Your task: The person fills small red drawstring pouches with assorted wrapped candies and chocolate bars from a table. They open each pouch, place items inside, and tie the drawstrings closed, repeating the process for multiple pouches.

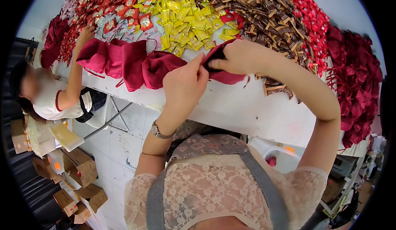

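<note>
The red bag [227, 78] is mid-frame, over the desk [247, 116]. The left hand [185, 83] pinches its edge. The right hand [235, 59] reaches inside; I can't tell its grip. Best hold the edge tight and open it gently.

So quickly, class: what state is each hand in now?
Left hand: closed, pinching the edge of a dark red pouch.
Right hand: fingers inside the pouch's mouth; whether closed, cannot be told.

A head-worn fisheye looks down on hands [185, 82] and table [243, 114].
</note>
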Demonstrator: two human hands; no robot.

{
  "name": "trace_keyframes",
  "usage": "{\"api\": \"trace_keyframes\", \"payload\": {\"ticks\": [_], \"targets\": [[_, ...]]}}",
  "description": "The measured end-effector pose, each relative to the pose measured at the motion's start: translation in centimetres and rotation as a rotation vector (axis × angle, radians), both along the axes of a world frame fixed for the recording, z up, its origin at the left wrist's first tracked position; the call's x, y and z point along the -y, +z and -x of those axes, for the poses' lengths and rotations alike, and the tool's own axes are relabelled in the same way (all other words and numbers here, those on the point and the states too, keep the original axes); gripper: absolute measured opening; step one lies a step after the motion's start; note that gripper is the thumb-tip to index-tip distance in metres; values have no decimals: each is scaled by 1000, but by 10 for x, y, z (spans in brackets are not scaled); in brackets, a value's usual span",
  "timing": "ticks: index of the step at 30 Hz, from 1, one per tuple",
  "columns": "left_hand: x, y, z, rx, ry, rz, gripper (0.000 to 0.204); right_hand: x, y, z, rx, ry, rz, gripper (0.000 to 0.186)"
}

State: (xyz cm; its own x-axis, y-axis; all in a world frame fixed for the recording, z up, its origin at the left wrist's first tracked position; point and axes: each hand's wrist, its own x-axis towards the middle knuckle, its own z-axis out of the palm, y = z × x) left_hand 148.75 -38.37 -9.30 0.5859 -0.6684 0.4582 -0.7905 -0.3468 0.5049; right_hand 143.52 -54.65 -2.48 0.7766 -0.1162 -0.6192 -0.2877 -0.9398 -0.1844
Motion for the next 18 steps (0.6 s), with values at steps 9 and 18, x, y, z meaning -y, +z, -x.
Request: {"api": "trace_keyframes", "payload": {"ticks": [9, 18], "targets": [[14, 0, 1, -345, -366, 120, 25, 17, -51, 105, 1035, 298, 306, 28], [32, -28, -16, -221, -475, -208, 72, 2, -117, 111, 934, -898, -804, 46]]}}
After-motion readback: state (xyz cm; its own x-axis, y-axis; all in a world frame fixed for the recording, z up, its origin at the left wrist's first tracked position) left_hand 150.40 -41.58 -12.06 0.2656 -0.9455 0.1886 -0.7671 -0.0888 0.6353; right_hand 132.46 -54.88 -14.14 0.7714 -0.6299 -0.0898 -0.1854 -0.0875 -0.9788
